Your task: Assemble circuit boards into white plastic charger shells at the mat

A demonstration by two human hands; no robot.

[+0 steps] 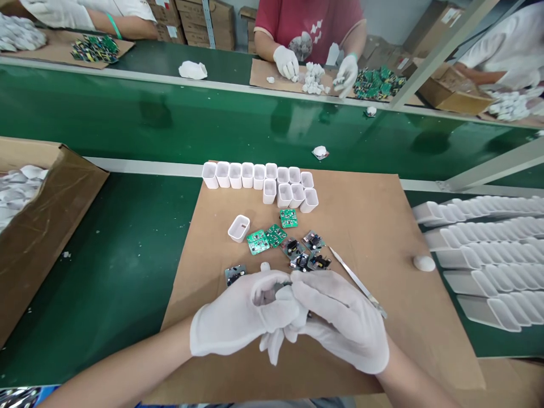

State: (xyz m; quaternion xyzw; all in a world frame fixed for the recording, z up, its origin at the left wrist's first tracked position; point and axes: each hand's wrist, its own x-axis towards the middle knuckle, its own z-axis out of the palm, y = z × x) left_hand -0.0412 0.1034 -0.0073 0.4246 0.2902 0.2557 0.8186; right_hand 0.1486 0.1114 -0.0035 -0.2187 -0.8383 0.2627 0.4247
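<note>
In white gloves, my left hand (pixel 250 311) and my right hand (pixel 340 317) are together over the cardboard sheet (pixel 361 215), fingers curled and closed around something small. Only dark slivers of it show between the gloves, so its kind is hidden. Just beyond the fingers lie several circuit boards with black components (pixel 312 241). Farther back are green circuit boards (pixel 258 242). One more dark board (pixel 235 274) is beside my left hand, partly covered by it. A white plastic cup (pixel 238 228) lies apart from the others. Metal tweezers (pixel 355 277) slant past my right hand.
Several white cups (pixel 247 175) stand in rows at the sheet's back edge. Nested white cups (pixel 488 249) lie at right, near a white round object (pixel 424 263). A cardboard box (pixel 55 215) is at left. Across the green belt (pixel 191 124), other gloved people sit.
</note>
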